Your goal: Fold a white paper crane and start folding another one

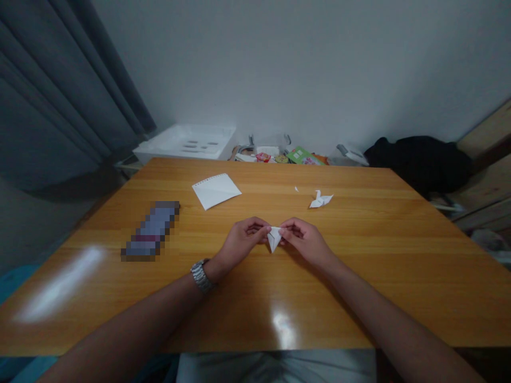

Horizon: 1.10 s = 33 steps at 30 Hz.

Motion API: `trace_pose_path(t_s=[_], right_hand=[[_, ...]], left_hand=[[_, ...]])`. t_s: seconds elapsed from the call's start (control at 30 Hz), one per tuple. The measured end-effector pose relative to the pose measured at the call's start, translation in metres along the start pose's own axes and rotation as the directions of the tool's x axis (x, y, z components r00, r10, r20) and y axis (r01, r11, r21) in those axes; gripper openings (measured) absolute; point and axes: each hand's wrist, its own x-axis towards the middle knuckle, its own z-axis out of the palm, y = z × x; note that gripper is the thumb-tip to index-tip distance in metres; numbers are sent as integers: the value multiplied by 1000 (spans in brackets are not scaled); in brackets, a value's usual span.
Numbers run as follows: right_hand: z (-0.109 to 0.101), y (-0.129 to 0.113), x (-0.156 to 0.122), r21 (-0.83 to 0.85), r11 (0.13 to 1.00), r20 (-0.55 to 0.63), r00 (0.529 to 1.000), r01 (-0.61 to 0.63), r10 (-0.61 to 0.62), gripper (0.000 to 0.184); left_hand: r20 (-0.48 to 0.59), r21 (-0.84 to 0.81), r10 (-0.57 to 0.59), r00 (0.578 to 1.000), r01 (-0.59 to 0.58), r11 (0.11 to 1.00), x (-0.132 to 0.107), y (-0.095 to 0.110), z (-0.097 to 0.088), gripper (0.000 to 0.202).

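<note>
My left hand (241,240) and my right hand (303,239) meet over the middle of a wooden table (359,276). Both pinch a small folded piece of white paper (274,239), a pointed shape with its tip toward me. The left fingers grip its left edge, the right fingers its right edge. A metal watch (200,275) sits on my left wrist. A finished folded white paper figure (320,199) lies farther back on the right, apart from both hands.
A white sheet with a torn perforated edge (216,190) lies at the back left. A blurred dark flat object (151,230) lies on the left. Beyond the table stand a white plastic bin (187,142), small clutter (279,155) and a black bag (415,159).
</note>
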Motion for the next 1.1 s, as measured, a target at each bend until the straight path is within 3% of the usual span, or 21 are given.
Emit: trace_pose_path(t_s=[0.3,0.63,0.97,1.1], right_hand=[[1,-2,-1,-19,1000,-5,1000,-20,20,33],[-1,1,-3,-150,989,49,999,9,-1,25],[0,-2,-5,-187,982,120,993,5,18,28],[-2,-3,-6,-181,983,119,992,-22,44,30]], left_hand=[[-2,-45,-32,999,32,998,-1,1,1,31],[73,278,118,990,-134,951,-3,8,1,23],[128,357,142,982,-179,917,-5,6,-2,26],[115,331,104,988,-137,934,-4,7,0,27]])
